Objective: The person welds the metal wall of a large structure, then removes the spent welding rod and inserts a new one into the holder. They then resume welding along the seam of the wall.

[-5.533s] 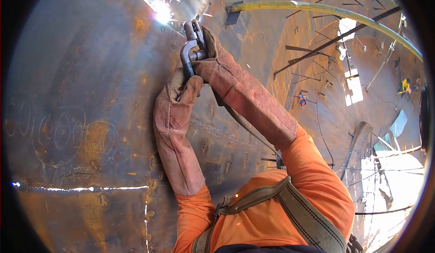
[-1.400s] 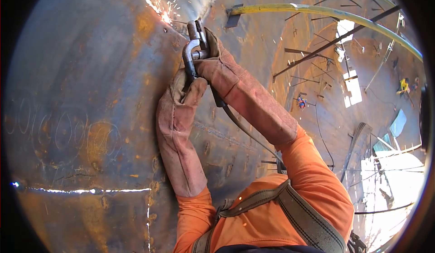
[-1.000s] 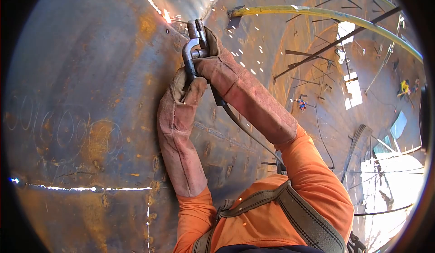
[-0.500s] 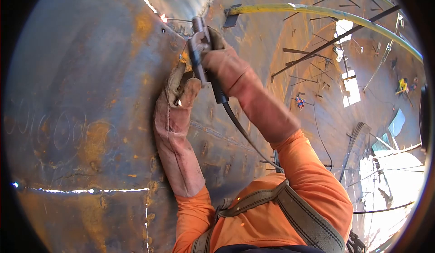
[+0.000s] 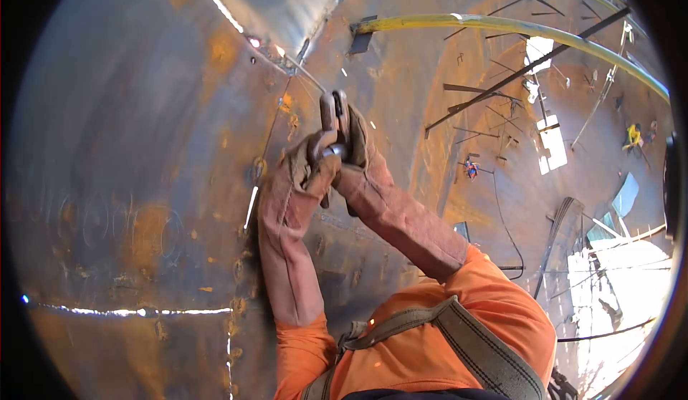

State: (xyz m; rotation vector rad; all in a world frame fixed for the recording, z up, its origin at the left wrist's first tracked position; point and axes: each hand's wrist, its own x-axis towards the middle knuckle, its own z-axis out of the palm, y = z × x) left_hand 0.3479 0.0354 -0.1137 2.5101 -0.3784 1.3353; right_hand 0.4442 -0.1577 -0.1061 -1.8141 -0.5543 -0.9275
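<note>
A welding electrode holder (image 5: pixel 328 113) points up toward the steel seam, with a thin welding rod (image 5: pixel 307 74) clamped in its jaws. The rod's tip glows orange close to the corner where the seams meet. Wrapped around the holder's right side is my right hand (image 5: pixel 358 146), in a long leather welding glove. My left hand (image 5: pixel 308 160), gloved the same way, closes against the holder's lower left side. Its fingertips are partly hidden. The rusty steel plate (image 5: pixel 143 149) spreads behind both hands, with faint chalk marks at the left.
Light shines through a horizontal gap (image 5: pixel 136 312) at lower left. A yellow hose (image 5: pixel 487 22) arcs across the upper right, by a long dark bar (image 5: pixel 530 67). Far below on the right are people (image 5: pixel 633 136), loose metal pieces and bright openings. Harness straps (image 5: pixel 480 343) cross my orange sleeves.
The holder has come down and away from the seam, and its rod now slants up to the left. My left hand has moved right and up against it. A bright slit by the left glove is uncovered.
</note>
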